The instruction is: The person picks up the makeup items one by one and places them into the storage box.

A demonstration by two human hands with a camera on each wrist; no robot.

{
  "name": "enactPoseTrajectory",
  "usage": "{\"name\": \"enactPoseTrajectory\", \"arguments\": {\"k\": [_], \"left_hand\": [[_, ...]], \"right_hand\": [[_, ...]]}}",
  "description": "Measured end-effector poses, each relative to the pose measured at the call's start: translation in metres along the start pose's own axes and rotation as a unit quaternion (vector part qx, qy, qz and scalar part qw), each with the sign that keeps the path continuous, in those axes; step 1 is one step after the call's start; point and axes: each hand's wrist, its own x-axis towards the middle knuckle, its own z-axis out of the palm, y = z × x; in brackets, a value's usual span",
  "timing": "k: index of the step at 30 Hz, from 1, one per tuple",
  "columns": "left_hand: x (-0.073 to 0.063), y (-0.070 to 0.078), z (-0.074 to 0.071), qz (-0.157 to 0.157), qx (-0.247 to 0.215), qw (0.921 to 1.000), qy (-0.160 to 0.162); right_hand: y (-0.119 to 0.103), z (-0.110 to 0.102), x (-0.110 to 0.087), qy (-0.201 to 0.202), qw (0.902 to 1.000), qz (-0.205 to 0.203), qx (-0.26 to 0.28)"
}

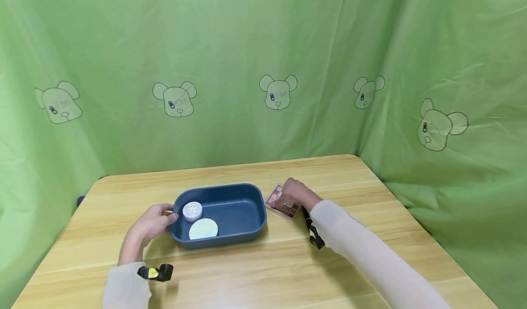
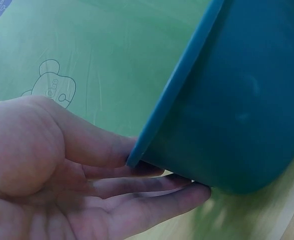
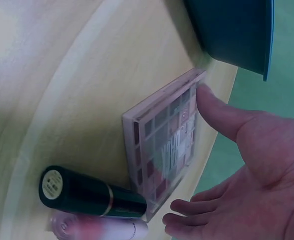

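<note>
My left hand (image 1: 153,223) holds the left end of a dark blue rectangular bin (image 1: 236,241). The left wrist view shows its thumb at the bin's rim (image 2: 174,82) and the fingers below, against the outer wall. Inside the bin are a small round pale case (image 1: 192,211) with a star on its lid and a flat white round object (image 1: 203,229). Over an eyeshadow palette (image 1: 287,210) with a clear printed lid is my right hand (image 1: 295,192). In the right wrist view its thumb reaches the palette's (image 3: 169,145) edge, with the other fingers loosely bent beside it.
A dark green lipstick tube (image 3: 86,192) with a gold band lies against the palette's near end, and a pink-and-clear tube (image 3: 104,227) is alongside it. The wooden table (image 1: 230,277) is backed by a green curtain (image 1: 230,135) with bear-head prints.
</note>
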Motion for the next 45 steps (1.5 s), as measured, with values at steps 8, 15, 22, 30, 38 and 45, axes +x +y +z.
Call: {"name": "enactPoseTrajectory", "arguments": {"k": [8, 15, 22, 30, 38, 45], "left_hand": [[0.000, 0.002, -0.001, 0.000, -0.004, 1.0000, -0.006], [0.000, 0.002, -0.001, -0.009, -0.007, 0.9999, -0.003], [-0.001, 0.002, -0.001, -0.003, 0.004, 1.0000, 0.003], [0.000, 0.001, 0.000, 0.003, -0.003, 1.0000, 0.001], [0.000, 0.000, 0.000, 0.004, -0.006, 1.0000, 0.003], [0.001, 0.000, 0.002, 0.003, 0.003, 1.0000, 0.009]], "right_hand": [[0.004, 0.006, 0.003, -0.033, 0.9992, 0.017, 0.013], [0.005, 0.006, -0.002, -0.036, 0.9992, 0.018, -0.004], [0.007, 0.007, -0.003, -0.053, 0.9983, 0.011, -0.022], [0.003, 0.010, -0.002, -0.038, 0.9991, 0.019, -0.002], [-0.002, 0.010, -0.001, -0.025, 0.9994, 0.022, 0.010], [0.004, 0.015, 0.003, -0.003, 0.9999, 0.012, 0.011]]}}
